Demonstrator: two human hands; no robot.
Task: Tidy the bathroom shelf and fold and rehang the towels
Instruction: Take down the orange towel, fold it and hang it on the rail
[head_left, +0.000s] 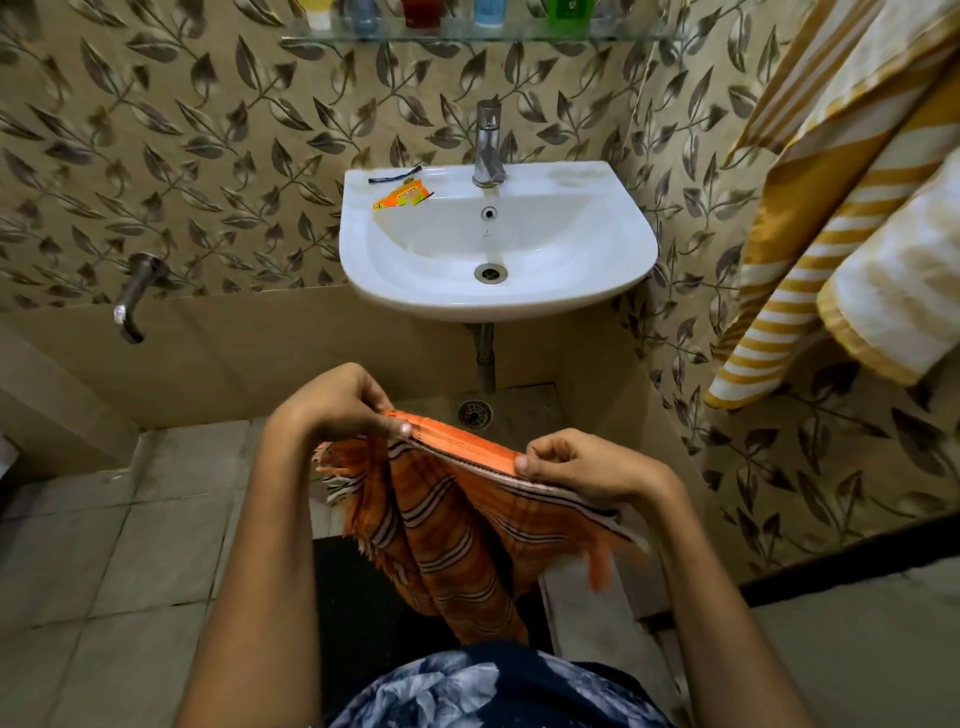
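An orange towel (457, 530) with dark and white stripes and fringed ends hangs in front of me below the sink. My left hand (337, 402) pinches its top edge at the left, and my right hand (576, 465) pinches the same edge farther right, so the edge stretches between them. The rest of the cloth droops in folds. A yellow and white striped towel (841, 171) hangs on the right wall. The glass shelf (467, 35) at the top carries several coloured bottles, cut off by the frame.
A white sink (613, 260) with a chrome tap (488, 145) is mounted on the leaf-patterned wall. An orange sachet (402, 198) and a dark strip lie on its rim. A wall tap (132, 296) sticks out at left. A floor drain (474, 413) sits below.
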